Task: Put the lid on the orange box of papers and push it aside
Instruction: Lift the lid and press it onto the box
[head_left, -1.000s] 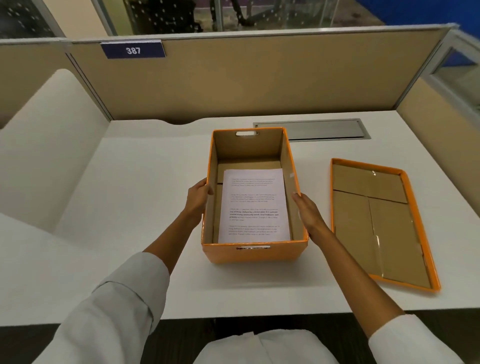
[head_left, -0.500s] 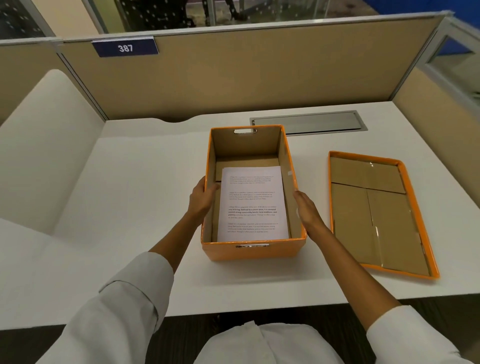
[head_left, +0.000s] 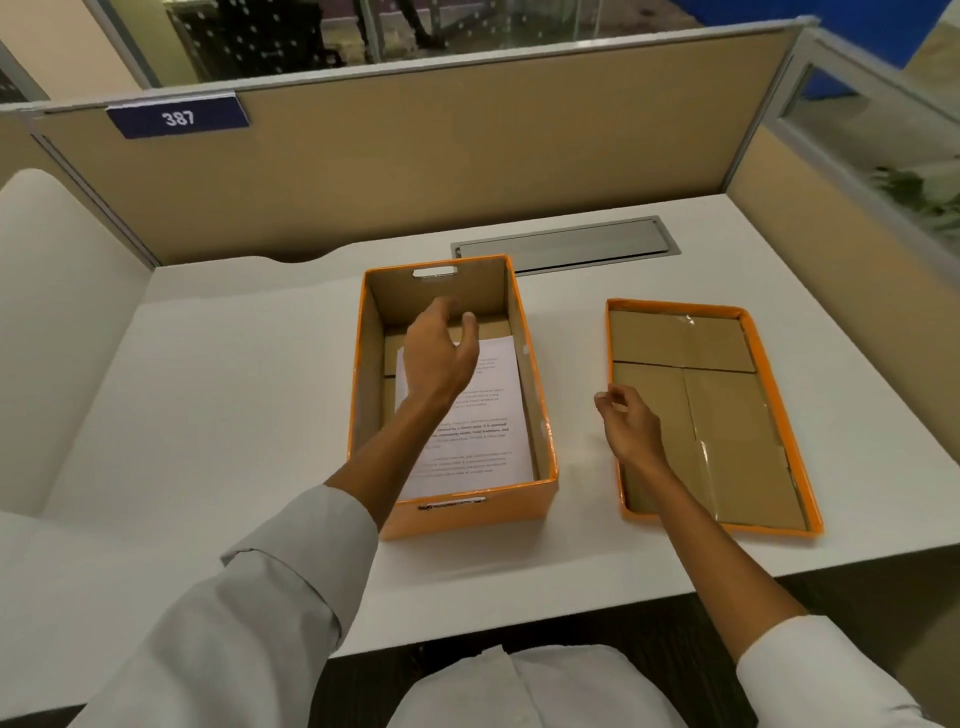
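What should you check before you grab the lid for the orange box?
1. Lid within reach, lying inside-up on the desk: ok.
2. Right hand empty, over the lid's left edge: ok.
3. Left hand clear of the orange box: not ok, it hovers over the opening.
4. Papers lie flat below the rim: ok.
5. Lid turned right way up: not ok.

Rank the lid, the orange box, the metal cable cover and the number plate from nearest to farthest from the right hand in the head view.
From the right hand:
1. lid, directly under and beside the hand, on the right of the desk.
2. orange box, just left of the hand, mid-desk.
3. metal cable cover, at the desk's back edge.
4. number plate, far back left on the partition.
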